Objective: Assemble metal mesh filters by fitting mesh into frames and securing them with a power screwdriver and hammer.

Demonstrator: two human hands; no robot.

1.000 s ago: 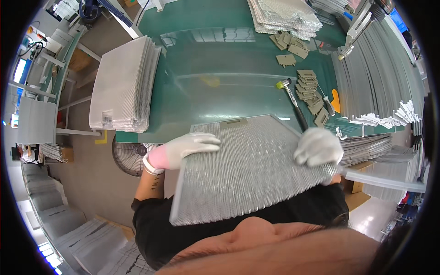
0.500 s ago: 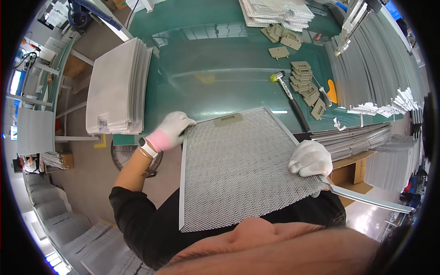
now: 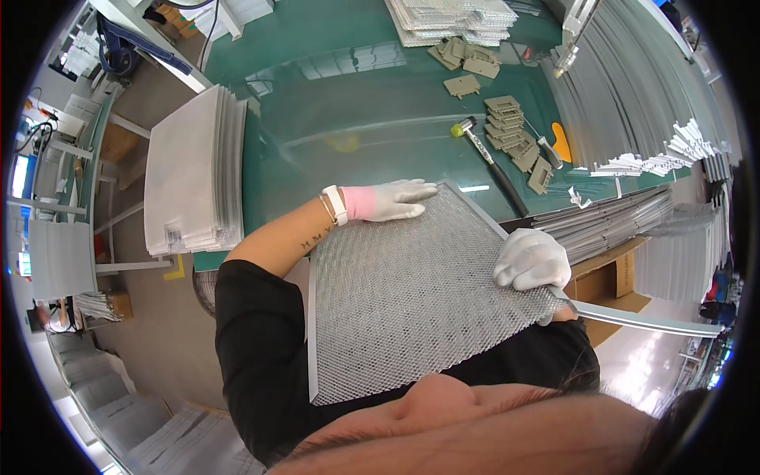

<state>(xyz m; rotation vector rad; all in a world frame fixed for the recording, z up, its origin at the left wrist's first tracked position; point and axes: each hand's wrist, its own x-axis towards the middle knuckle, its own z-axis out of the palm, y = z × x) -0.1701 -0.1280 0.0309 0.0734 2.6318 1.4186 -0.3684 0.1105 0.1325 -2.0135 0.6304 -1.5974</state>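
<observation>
A metal mesh filter panel (image 3: 404, 309) leans tilted between my lap and the table edge, with thin metal edging along its left, far and right sides. My left hand (image 3: 392, 201), in a white glove with a pink cuff, lies over the far edge with its fingers stretched out flat. It covers the spot of the tan latch plate there. My right hand (image 3: 534, 260), also gloved, is closed around the panel's right edge near the corner. From that corner a metal edging strip (image 3: 649, 318) sticks out to the right, away from the mesh.
On the green table (image 3: 317, 150) lie a hammer (image 3: 495, 166), a row of tan latch plates (image 3: 514, 131) and a screwdriver (image 3: 549, 150). Mesh sheets (image 3: 194, 170) are stacked at the left, more (image 3: 451, 20) at the back. Metal strips (image 3: 625, 103) fill the right side, above a cardboard box (image 3: 609, 289).
My left hand has moved right along the far edge from the left corner, and its fingers have straightened. My right hand keeps its grip. The view has shifted slightly.
</observation>
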